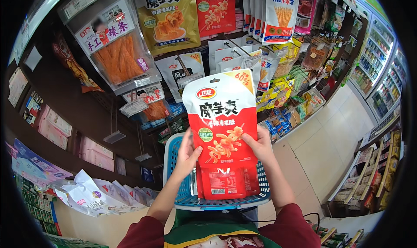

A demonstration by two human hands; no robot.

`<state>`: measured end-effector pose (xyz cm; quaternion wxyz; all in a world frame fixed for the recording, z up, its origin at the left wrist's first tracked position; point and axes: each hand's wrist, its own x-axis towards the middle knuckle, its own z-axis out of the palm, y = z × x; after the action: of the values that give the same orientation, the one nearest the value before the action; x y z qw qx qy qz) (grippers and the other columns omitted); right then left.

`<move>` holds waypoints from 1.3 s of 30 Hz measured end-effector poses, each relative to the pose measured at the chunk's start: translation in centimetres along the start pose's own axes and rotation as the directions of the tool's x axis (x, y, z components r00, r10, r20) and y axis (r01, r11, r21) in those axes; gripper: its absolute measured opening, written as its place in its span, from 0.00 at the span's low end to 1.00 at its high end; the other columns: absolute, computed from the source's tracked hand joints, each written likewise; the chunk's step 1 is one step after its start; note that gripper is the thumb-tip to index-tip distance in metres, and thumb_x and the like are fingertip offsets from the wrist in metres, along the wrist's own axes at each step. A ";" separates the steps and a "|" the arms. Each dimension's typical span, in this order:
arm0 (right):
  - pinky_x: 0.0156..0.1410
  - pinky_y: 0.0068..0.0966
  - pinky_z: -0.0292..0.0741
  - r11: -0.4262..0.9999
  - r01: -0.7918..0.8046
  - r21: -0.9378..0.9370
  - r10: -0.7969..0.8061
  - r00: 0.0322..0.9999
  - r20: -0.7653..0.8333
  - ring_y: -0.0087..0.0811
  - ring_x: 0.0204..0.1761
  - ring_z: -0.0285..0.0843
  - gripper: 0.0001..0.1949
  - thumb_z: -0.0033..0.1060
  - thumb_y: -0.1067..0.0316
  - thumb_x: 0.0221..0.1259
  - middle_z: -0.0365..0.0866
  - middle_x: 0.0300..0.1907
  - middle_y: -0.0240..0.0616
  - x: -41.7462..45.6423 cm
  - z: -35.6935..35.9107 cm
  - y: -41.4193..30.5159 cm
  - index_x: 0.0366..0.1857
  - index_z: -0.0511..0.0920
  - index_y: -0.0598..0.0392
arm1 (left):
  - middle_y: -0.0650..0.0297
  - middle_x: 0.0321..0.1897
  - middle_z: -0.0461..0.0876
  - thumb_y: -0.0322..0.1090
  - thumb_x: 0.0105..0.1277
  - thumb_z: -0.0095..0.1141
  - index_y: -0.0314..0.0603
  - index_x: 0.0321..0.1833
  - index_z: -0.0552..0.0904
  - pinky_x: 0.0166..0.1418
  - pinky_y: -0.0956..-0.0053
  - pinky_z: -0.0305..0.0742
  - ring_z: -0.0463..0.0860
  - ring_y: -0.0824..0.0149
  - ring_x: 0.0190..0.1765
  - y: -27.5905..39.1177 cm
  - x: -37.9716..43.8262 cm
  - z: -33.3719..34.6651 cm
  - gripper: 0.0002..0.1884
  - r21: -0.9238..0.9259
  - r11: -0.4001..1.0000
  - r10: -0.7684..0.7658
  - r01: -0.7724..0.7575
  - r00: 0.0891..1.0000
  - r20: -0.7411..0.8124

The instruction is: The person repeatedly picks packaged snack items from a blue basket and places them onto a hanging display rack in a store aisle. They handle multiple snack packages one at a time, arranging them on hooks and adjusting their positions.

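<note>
A red and white snack pouch (223, 117) is held upright between both hands, above a blue plastic shopping basket (221, 203). My left hand (188, 155) grips its left edge with the thumb on the front; the fingers behind are mostly hidden. At the right edge my right hand (259, 143) holds it the same way, thumb pressed on the printed food picture. Inside the basket lie more red pouches (224, 183), one with its printed back facing up. What carries the basket is hidden.
Hooks ahead hold a gold snack pouch (169, 23), a clear bag of orange strips (117, 49) and a white pouch of sticks (281, 15). White bags (94, 196) hang at lower left. Glass-door coolers (374, 55) and a slatted snack rack (368, 173) stand right, beside the tiled floor (312, 153).
</note>
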<state>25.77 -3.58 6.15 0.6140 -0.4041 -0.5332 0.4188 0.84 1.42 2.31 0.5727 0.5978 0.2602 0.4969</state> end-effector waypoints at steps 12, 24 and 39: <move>0.55 0.25 0.81 0.959 0.132 -0.249 -0.202 0.938 -0.282 0.26 0.48 0.86 0.21 0.67 0.76 0.63 0.88 0.48 0.43 -1.7 -0.4 -0.9 0.59 0.73 0.65 | 0.54 0.55 0.85 0.23 0.74 0.57 0.28 0.67 0.70 0.54 0.74 0.84 0.86 0.67 0.54 1.3 -0.5 3.3 0.22 0.105 0.988 0.103 -0.110 0.992 0.070; 0.70 0.30 0.72 0.891 0.452 -0.046 -0.431 0.811 -0.395 0.30 0.63 0.78 0.25 0.56 0.82 0.64 0.78 0.61 0.43 1.8 0.0 -8.5 0.66 0.66 0.64 | 0.52 0.31 0.91 0.27 0.67 0.66 0.33 0.68 0.76 0.41 0.74 0.84 0.91 0.70 0.38 15.1 6.8 5.8 0.26 0.507 0.739 0.390 -0.443 0.895 0.214; 0.56 0.27 0.81 0.797 0.566 -0.211 -0.602 0.717 -0.350 0.26 0.50 0.84 0.17 0.64 0.77 0.67 0.85 0.51 0.41 13.1 -5.1 -8.5 0.56 0.72 0.63 | 0.51 0.63 0.79 0.20 0.58 0.57 0.31 0.66 0.76 0.64 0.69 0.80 0.81 0.56 0.63 30.5 27.2 11.5 0.28 0.515 -0.748 0.442 -0.419 0.264 0.857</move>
<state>32.64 5.81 17.83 0.7914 -0.3184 -0.5144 0.0876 13.32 14.12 40.90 -0.5253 0.7735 0.0880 0.3435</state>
